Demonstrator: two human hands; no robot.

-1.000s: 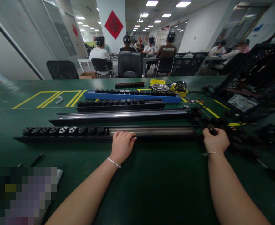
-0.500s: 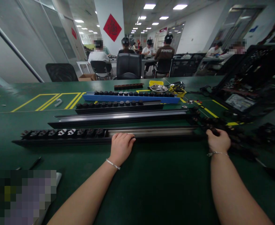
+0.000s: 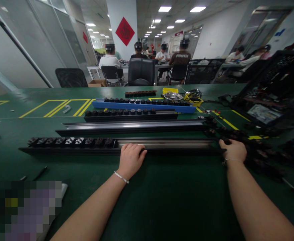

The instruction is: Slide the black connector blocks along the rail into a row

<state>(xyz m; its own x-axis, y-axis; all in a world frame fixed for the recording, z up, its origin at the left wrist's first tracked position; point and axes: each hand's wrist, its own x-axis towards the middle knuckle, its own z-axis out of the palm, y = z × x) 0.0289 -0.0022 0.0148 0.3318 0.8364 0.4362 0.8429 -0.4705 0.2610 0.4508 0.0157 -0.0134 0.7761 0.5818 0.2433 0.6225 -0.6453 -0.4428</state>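
A long black rail (image 3: 177, 151), a metal channel with a silvery inside, lies across the table in front of me. Several black socket modules (image 3: 79, 142) sit in a row in its left half. My left hand (image 3: 132, 156) is closed over the near edge of the rail, just right of the last module. At the rail's right end, my right hand (image 3: 234, 151) pinches a small black socket module (image 3: 226, 142), mostly hidden by the fingers. Loose black modules (image 3: 264, 160) are piled just right of that hand.
Behind lie another rail (image 3: 134, 126) with a bare channel, a partly filled black rail (image 3: 119, 113) and a blue rail (image 3: 147, 106) with modules. A metal dish (image 3: 173, 96) stands near a yellow tray (image 3: 170, 90). At the right rises a black rack (image 3: 269, 90). Several people sit beyond.
My right hand has moved slightly left relative to the rail, bringing the module to its right end. My left hand stays on the rail. The whole view has shifted a little.
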